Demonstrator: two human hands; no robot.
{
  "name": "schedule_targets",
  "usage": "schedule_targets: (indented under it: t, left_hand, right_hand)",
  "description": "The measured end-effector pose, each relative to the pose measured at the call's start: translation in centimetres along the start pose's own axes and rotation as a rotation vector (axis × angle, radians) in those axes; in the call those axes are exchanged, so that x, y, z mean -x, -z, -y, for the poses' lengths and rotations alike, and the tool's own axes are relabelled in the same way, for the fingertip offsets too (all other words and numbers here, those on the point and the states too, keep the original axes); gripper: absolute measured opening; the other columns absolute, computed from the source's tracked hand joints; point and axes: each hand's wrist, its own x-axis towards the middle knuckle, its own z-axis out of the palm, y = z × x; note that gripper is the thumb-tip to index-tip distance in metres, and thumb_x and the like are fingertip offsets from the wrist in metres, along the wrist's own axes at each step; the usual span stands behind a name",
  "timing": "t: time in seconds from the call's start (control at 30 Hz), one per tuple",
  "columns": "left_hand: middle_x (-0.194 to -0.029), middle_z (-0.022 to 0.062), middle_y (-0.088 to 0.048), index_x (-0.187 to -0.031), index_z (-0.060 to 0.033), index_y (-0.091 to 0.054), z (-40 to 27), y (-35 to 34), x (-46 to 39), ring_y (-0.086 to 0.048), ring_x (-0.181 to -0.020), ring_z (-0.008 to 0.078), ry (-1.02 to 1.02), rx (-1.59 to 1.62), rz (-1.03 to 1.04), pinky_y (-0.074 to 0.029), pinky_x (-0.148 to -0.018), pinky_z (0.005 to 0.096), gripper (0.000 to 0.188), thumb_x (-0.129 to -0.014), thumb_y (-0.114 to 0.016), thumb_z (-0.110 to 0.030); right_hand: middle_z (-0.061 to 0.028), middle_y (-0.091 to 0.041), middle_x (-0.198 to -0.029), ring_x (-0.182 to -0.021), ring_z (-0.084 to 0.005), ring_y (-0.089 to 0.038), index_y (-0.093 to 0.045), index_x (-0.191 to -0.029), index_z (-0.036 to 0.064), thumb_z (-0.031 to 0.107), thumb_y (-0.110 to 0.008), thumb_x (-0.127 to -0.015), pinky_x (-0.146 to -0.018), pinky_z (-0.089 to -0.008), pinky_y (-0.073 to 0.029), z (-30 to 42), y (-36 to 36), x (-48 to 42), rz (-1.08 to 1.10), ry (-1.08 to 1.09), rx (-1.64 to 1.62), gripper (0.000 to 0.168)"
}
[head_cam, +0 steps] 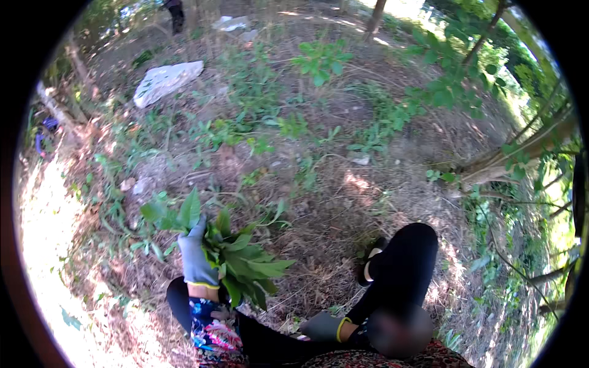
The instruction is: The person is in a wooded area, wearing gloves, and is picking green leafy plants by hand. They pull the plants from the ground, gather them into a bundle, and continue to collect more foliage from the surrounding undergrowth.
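My left hand (197, 257), in a grey work glove with a yellow cuff, grips a bunch of broad green leaves (251, 262). Most of the bunch fans out to the right of the glove, above the dry ground. A few more leaves (189, 209) stick up past the fingertips. Low in the view, my right hand (320, 325), gloved alike, rests between my bent legs beside the dark trousers (400, 267). Its fingers are largely hidden, and a small pale thing shows under them, too little to name.
Weeds (230, 131) grow from dry, littered soil ahead. A flat pale rock (168, 83) lies at the upper left. A leaning tree trunk (515, 158) and branches crowd the right. Far off at the top left stands a person (176, 16). Blue objects (49, 123) lie at the left.
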Motion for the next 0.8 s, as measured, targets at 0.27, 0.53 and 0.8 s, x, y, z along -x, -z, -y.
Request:
schedule_targets:
  t: [0.27, 0.53, 0.8]
  left_hand:
    - [-0.068, -0.0013, -0.054, -0.094, -0.0085, -0.060, 2.7, -4.9, 1.4, -0.048, -0.049, 0.0094, 0.099, 0.004, 0.067, -0.039, -0.043, 0.0242, 0.008, -0.089, -0.061, -0.014]
    - [-0.079, -0.0011, -0.059, -0.100, -0.0069, -0.062, 3.0, -3.7, 2.7, -0.055, -0.059, 0.0106, 0.126, -0.076, 0.133, -0.045, -0.050, 0.0264, 0.012, -0.089, -0.061, -0.012]
    - [-0.080, 0.0002, -0.062, -0.100, -0.0077, -0.063, 1.7, -3.1, 2.5, -0.056, -0.059, 0.0129, 0.120, -0.153, 0.126, -0.045, -0.050, 0.0274, 0.015, -0.086, -0.065, -0.012]
  right_hand:
    - [-0.0170, -0.064, -0.077, -0.075, -0.0347, -0.064, -0.063, -0.083, 0.002, 0.011, -0.058, -0.075, -0.063, -0.0457, -0.050, -2.2, 0.2, 0.8, -0.079, -0.109, -0.007, 0.012]
    - [-0.0144, -0.064, -0.080, -0.077, -0.0349, -0.065, -0.062, -0.088, 0.004, 0.009, -0.059, -0.076, -0.061, -0.0459, -0.051, -1.4, 0.8, 2.4, -0.033, -0.115, -0.020, 0.013]
    - [-0.0165, -0.062, -0.072, -0.070, -0.0359, -0.064, -0.058, -0.088, 0.003, 0.012, -0.058, -0.077, -0.058, -0.0470, -0.049, -1.0, 1.0, 1.9, -0.030, -0.119, 0.025, 0.015]
